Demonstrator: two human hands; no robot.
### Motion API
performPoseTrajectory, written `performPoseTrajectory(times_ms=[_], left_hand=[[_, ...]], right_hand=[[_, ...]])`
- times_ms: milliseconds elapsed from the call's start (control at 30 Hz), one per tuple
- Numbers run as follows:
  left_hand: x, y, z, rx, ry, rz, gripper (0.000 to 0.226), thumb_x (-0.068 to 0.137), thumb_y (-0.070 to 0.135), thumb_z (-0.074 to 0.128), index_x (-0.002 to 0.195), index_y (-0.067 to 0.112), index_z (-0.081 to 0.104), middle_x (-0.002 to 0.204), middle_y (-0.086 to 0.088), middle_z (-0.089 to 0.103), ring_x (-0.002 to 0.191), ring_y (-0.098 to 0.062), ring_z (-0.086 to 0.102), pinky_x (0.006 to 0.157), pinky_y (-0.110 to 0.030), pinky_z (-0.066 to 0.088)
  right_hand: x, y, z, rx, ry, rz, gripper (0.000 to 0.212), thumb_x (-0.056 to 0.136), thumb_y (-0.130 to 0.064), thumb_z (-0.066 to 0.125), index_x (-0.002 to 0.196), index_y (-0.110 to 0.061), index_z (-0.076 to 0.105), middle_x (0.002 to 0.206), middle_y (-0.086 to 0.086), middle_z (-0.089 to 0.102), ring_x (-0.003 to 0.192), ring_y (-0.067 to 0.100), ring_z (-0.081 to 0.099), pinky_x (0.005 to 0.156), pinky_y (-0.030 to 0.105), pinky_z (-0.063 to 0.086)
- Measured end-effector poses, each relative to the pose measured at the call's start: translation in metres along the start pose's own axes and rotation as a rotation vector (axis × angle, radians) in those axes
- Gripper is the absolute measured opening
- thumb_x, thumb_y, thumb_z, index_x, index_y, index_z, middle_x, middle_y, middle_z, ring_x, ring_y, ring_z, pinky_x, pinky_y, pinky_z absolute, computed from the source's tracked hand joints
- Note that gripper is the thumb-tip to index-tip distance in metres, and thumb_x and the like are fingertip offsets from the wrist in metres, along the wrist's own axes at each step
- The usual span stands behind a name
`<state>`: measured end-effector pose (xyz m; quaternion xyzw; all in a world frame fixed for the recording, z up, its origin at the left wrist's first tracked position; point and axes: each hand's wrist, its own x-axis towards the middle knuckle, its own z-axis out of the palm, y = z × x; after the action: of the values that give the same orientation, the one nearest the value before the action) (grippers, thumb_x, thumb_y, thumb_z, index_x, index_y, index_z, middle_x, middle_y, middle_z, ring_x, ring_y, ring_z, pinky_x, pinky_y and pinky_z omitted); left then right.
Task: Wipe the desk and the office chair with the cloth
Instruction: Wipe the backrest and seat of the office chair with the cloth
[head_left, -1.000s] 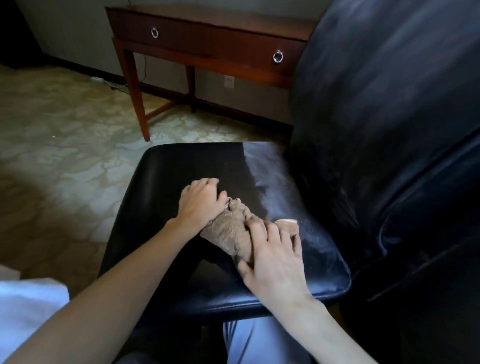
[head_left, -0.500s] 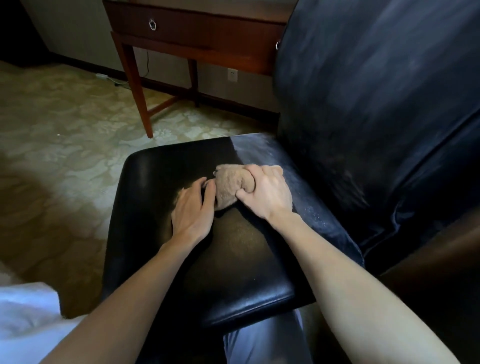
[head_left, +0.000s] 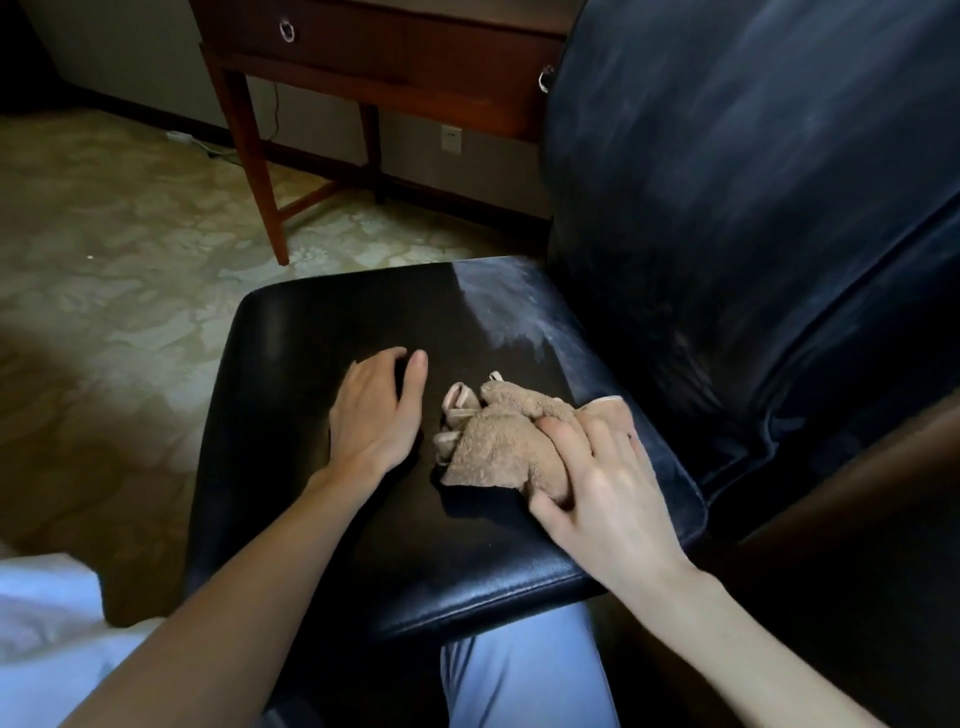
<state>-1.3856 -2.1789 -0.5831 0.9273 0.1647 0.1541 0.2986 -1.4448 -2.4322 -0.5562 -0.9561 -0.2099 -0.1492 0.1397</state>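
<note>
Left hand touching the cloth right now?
No, the left hand rests on the seat beside the cloth with a gap between them; only the right hand grips it.

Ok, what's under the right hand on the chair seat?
The bunched tan cloth, gripped by the right hand and lying on the black seat. The seat surface beneath cloth and hand is covered, so dust there cannot be judged. A grey dusty patch shows beyond.

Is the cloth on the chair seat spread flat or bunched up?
Bunched up: the cloth lies crumpled in folds under the right hand on the seat.
</note>
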Motion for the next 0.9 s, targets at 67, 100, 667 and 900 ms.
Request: performPoseTrajectory(times_ms=[67, 100, 667, 900], left_hand=[[0.002, -0.002, 0.000, 0.028, 0.003, 0.064, 0.082, 0.096, 0.071, 0.008, 0.140, 0.022, 0.058, 0.138, 0.000, 0.064, 0.135, -0.017, 0.052, 0.118, -0.046, 0.039], [0.003, -0.003, 0.000, 0.028, 0.004, 0.080, 0.082, 0.097, 0.069, 0.008, 0.139, 0.021, 0.059, 0.138, 0.000, 0.065, 0.134, -0.017, 0.053, 0.119, -0.045, 0.038], [0.010, -0.016, -0.009, 0.024, -0.103, 0.106, 0.091, 0.090, 0.082, 0.008, 0.151, 0.027, 0.045, 0.155, 0.003, 0.051, 0.150, -0.020, 0.038, 0.119, -0.044, 0.033], [0.037, -0.001, -0.010, 0.157, -0.041, 0.071, 0.040, 0.103, 0.051, 0.040, 0.127, 0.026, 0.061, 0.116, 0.001, 0.073, 0.106, -0.023, 0.069, 0.081, -0.037, 0.048]], right_hand=[[0.011, -0.007, 0.010, 0.016, 0.026, 0.046, 0.053, 0.082, -0.039, 0.067, 0.131, -0.019, 0.065, 0.118, 0.006, 0.064, 0.116, 0.035, 0.057, 0.101, 0.054, 0.049], [0.021, -0.010, 0.014, 0.024, 0.029, 0.065, 0.051, 0.083, -0.040, 0.067, 0.129, -0.018, 0.066, 0.114, 0.007, 0.064, 0.113, 0.035, 0.056, 0.099, 0.053, 0.049], [0.208, -0.030, 0.054, 0.029, -0.139, 0.225, 0.059, 0.088, -0.049, 0.068, 0.142, -0.030, 0.052, 0.130, 0.005, 0.062, 0.128, 0.034, 0.048, 0.099, 0.047, 0.047], [0.091, -0.037, 0.024, -0.085, -0.094, 0.192, 0.074, 0.081, -0.044, 0.075, 0.147, -0.030, 0.045, 0.139, 0.004, 0.055, 0.128, 0.033, 0.050, 0.097, 0.057, 0.046]])
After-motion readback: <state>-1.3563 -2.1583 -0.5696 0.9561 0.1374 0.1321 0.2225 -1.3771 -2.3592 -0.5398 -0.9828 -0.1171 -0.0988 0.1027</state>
